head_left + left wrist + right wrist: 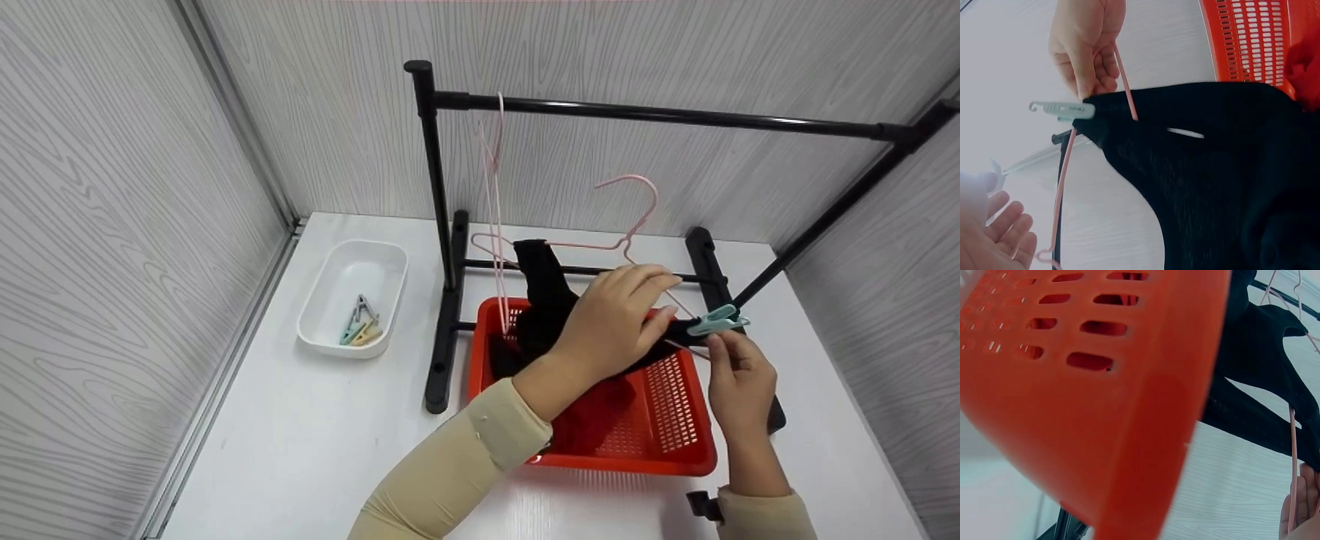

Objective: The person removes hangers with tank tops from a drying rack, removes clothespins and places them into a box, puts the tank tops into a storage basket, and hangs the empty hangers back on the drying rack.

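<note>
A black strappy garment hangs on a pink hanger, over the red basket. A teal clothespin clips its right corner to the hanger; the clothespin also shows in the left wrist view. Just below it, my right hand pinches the garment's edge between thumb and forefinger, with the hanger's lower bar running by the palm. My left hand is held over the garment's middle in the head view. Its fingers are loosely spread and hold nothing, as the left hand shows in the left wrist view.
A black rack stands over the red basket, in which dark and red cloth lies. Another pink hanger hangs from the rack's bar at left. Farther left, a white tray holds several clothespins.
</note>
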### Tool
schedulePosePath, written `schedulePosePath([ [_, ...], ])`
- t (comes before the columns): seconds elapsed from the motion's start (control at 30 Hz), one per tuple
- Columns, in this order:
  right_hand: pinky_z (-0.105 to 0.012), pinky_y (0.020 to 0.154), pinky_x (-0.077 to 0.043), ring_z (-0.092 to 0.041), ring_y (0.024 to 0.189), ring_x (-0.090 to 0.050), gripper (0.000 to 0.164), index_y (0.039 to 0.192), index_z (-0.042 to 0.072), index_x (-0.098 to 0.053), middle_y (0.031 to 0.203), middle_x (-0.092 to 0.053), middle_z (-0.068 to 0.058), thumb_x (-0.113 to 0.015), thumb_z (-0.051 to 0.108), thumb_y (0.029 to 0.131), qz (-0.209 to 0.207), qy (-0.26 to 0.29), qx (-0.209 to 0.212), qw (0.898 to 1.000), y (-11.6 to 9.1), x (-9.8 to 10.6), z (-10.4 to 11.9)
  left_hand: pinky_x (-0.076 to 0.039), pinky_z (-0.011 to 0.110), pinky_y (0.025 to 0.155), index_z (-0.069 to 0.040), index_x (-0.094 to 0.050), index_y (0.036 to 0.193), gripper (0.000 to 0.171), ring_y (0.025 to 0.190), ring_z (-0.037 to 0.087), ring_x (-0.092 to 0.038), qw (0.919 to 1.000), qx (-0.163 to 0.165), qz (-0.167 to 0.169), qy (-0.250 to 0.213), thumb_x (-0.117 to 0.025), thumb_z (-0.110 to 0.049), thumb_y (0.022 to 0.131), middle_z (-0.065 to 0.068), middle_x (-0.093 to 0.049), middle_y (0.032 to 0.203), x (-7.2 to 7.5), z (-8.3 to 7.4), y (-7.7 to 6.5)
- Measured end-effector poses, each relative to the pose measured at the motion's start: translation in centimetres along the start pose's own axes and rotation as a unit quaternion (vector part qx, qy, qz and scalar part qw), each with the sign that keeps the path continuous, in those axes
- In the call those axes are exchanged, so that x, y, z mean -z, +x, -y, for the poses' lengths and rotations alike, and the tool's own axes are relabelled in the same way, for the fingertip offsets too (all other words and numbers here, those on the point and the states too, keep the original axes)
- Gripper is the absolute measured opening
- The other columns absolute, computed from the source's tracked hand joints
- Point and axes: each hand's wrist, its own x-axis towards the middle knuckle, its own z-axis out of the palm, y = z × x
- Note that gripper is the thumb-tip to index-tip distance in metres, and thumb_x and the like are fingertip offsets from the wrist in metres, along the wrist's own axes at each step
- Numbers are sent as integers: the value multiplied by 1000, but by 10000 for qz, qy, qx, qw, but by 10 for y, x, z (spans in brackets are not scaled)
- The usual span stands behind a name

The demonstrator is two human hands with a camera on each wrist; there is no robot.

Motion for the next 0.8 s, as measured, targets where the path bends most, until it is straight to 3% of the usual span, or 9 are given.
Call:
schedulePosePath([
  [0.13,-7,73,-46,8,79,-60,14,105,-8,-72,96,-67,5,-64,-4,94,-9,-141,-47,9999,-1,-2,0,-38,23,108,-16,-61,135,37,126,10,-53,9996,-54,219,187,-51,-34,104,-4,-60,133,-8,-6,3],
  [0.27,-6,72,-45,9,78,-58,14,104,-12,-70,95,-70,-13,-63,-9,93,-32,-112,161,9998,-2,-2,-2,-35,23,111,-16,-61,136,38,128,10,-52,9979,-255,362,467,-48,-33,105,-4,-60,134,-17,-11,6],
  [0.37,-7,73,-46,7,80,-60,13,104,-11,-71,95,-70,-18,-65,-8,92,-36,-17,344,9994,-2,-2,-3,-33,24,113,-16,-59,138,40,131,11,-50,9943,-453,508,818,-45,-35,106,-4,-59,136,-23,-15,8],
  [0.53,-11,89,-47,2,93,-64,15,106,-8,-71,96,-70,-1,-65,-1,94,15,76,347,9994,-3,0,-1,-29,28,116,-18,-54,144,46,137,13,-45,9853,-620,882,1324,-41,-41,107,-4,-56,143,-32,-22,12],
  [0.63,-10,90,-46,3,94,-63,16,107,-8,-71,96,-66,13,-65,0,95,38,54,300,9995,-5,0,0,-27,28,118,-18,-51,147,50,139,12,-42,9793,-655,1143,1538,-38,-46,107,-4,-54,145,-38,-25,13],
  [0.8,-9,86,-47,6,91,-62,16,108,-8,-71,96,-64,15,-65,-4,93,38,77,355,9993,-5,0,0,-25,29,119,-19,-48,149,53,141,12,-41,9688,-683,1382,1939,-34,-48,107,-5,-52,146,-47,-29,14],
])
